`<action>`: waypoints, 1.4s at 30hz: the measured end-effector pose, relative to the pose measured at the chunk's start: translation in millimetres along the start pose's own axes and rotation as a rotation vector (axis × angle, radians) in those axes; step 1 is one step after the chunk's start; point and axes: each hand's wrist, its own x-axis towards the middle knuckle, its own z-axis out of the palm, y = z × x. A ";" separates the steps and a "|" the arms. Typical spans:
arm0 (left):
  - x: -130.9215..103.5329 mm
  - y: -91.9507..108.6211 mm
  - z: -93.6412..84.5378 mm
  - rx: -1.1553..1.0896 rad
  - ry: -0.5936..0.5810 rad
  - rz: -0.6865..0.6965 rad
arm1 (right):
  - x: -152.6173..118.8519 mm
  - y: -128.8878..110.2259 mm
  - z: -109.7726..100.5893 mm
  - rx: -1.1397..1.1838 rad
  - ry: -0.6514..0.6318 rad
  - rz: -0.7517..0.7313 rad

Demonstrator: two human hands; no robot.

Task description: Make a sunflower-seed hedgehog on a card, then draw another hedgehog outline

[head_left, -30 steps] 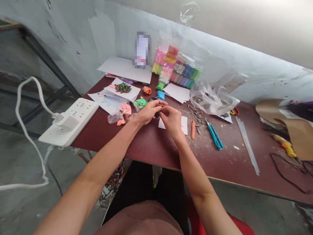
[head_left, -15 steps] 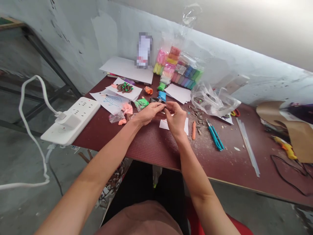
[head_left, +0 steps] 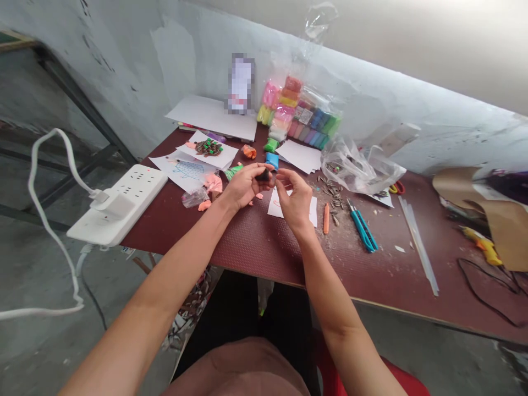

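Note:
Curled around a small black lump (head_left: 263, 175), my left hand (head_left: 244, 187) is held palm up above the table. My right hand (head_left: 295, 197) is just to its right, thumb and fingertips close together beside the lump; whatever they pinch is too small to tell. Beneath my right hand lies a white paper (head_left: 275, 206) with an orange drawing. Pink clay (head_left: 213, 182) and a green packet (head_left: 233, 171) are left of my left hand. An orange stick (head_left: 326, 218) and scattered striped seeds (head_left: 335, 198) lie to the right.
A white power strip (head_left: 119, 206) sits at the table's left edge. Drawings (head_left: 173, 171), clay packets (head_left: 284, 115) and a plastic bag (head_left: 358, 168) are farther back. A teal cutter (head_left: 363, 226), clear sticks (head_left: 418, 247) and a yellow glue gun (head_left: 482, 246) are to the right.
My hands have parted slightly. My left hand has turned its palm up, and the black lump in it now shows. The view has shifted a little.

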 end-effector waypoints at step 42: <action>-10.7 -9.4 12.8 0.246 -0.486 0.025 | -2.5 33.2 -35.8 0.573 -0.229 0.226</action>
